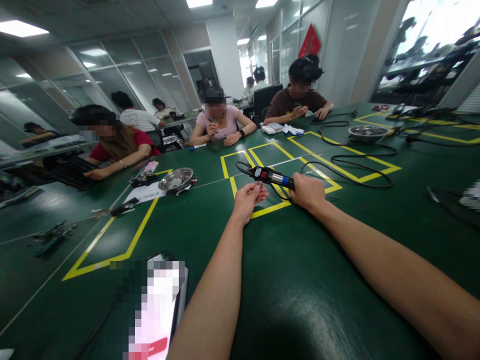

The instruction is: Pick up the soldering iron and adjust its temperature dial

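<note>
Right now, the long tool point(277, 179) is up over the green table point(195, 235), between the two hands. The right hand point(308, 192) has its fingers wrapped around one end, so that hand is the one with the firm hold. From there the tool points across to the left and a bit away from the body, nearly lying flat. Its other end, with the red part point(264, 175) and a loop of black cord point(243, 165), is just past the fingertips of the left hand point(247, 201). That hand is nearer to the red part, which is just ahead of its fingers and a little to their right. Its fingers are curled and close together, with only a narrow gap. I cannot tell if they pinch something tiny or just touch the tool. That small spot seems to matter most.
</note>
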{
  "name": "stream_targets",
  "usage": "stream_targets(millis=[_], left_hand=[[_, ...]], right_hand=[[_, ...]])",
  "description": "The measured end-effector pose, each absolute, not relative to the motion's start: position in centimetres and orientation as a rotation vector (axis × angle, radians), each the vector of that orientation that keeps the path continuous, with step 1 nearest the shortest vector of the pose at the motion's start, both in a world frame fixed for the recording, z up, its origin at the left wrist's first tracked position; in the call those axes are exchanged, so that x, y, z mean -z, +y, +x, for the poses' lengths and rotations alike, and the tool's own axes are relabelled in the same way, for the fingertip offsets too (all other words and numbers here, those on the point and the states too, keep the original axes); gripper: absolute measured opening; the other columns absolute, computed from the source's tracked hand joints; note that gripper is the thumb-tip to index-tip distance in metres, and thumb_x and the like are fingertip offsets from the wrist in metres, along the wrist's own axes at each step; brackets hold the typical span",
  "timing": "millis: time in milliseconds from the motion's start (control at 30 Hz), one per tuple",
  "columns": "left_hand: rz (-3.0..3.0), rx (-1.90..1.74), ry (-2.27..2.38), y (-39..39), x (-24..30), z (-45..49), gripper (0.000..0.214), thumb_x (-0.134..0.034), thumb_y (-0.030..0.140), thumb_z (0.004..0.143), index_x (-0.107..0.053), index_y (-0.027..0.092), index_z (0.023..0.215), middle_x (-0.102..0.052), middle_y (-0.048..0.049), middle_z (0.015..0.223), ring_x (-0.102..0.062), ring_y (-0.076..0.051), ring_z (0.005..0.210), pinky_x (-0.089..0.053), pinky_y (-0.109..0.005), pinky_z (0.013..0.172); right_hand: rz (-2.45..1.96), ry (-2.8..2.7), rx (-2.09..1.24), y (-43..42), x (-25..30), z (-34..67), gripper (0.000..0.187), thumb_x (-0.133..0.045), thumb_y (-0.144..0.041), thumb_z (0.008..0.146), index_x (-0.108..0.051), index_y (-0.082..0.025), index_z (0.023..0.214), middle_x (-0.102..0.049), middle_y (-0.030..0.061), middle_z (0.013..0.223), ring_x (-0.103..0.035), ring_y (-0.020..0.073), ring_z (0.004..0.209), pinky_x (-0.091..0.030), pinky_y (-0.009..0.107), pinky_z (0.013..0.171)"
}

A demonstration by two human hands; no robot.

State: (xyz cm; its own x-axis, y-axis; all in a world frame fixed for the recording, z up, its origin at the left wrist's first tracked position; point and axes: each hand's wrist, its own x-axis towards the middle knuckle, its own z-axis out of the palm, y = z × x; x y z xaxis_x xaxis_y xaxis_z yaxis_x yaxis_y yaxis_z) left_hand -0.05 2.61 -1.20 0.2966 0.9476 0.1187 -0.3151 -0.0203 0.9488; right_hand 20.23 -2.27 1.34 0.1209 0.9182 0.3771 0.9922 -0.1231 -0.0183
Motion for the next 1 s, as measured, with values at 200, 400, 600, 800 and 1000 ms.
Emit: stream_targets(millis=[200, 400, 600, 800, 1000], left_hand=[[1.17, -1.183, 0.717, 2.78, 1.39, 0.01, 0.029, -0.074, 0.033, 0.081, -0.063, 0.011, 0.095, -0.071, -0.0088, 0.088, -0.07, -0.014, 0.074, -0.055, -0.026, 0.07], [1.162, -1.21, 0.714, 2.65, 1.21, 0.03, 0.029, -0.073, 0.036, 0.081, -0.061, 0.012, 0.092, -0.071, -0.0082, 0.085, -0.069, -0.014, 0.072, -0.055, -0.025, 0.069], [1.176, -1.193, 0.736, 2.51, 1.16, 0.19, 0.032, -0.074, 0.039, 0.08, -0.061, 0.012, 0.09, -0.07, -0.0081, 0.085, -0.07, -0.014, 0.072, -0.055, -0.026, 0.069], [1.175, -1.24, 0.734, 2.6, 1.11, 0.24, 0.032, -0.073, 0.04, 0.08, -0.06, 0.012, 0.09, -0.07, -0.0077, 0.083, -0.069, -0.014, 0.07, -0.055, -0.025, 0.067], [1.208, -1.248, 0.78, 2.61, 1.16, 0.32, 0.034, -0.072, 0.043, 0.08, -0.059, 0.012, 0.087, -0.07, -0.0079, 0.082, -0.07, -0.014, 0.07, -0.055, -0.025, 0.066]], right_hand=[[-2.127, -1.889, 0.411, -2.3, -1.4, 20.16, 0.024, -0.047, -0.036, 0.091, -0.055, -0.017, 0.103, -0.069, 0.0132, 0.1, -0.066, 0.0272, 0.082, -0.039, 0.03, 0.067], [-2.125, -1.9, 0.404, -2.27, -1.3, 20.16, 0.026, -0.046, -0.038, 0.091, -0.054, -0.017, 0.103, -0.068, 0.0142, 0.1, -0.066, 0.0275, 0.082, -0.039, 0.031, 0.067], [-2.123, -1.919, 0.384, -2.26, -1.31, 20.08, 0.025, -0.049, -0.037, 0.09, -0.054, -0.017, 0.103, -0.068, 0.0145, 0.101, -0.066, 0.0278, 0.084, -0.039, 0.031, 0.068], [-2.12, -1.913, 0.38, -2.24, -1.23, 20.05, 0.027, -0.048, -0.039, 0.091, -0.055, -0.016, 0.104, -0.068, 0.0149, 0.101, -0.066, 0.0274, 0.084, -0.039, 0.03, 0.069], [-2.105, -1.931, 0.401, -2.21, -1.23, 20.03, 0.026, -0.048, -0.039, 0.091, -0.056, -0.017, 0.103, -0.069, 0.0134, 0.1, -0.066, 0.0276, 0.083, -0.039, 0.03, 0.067]])
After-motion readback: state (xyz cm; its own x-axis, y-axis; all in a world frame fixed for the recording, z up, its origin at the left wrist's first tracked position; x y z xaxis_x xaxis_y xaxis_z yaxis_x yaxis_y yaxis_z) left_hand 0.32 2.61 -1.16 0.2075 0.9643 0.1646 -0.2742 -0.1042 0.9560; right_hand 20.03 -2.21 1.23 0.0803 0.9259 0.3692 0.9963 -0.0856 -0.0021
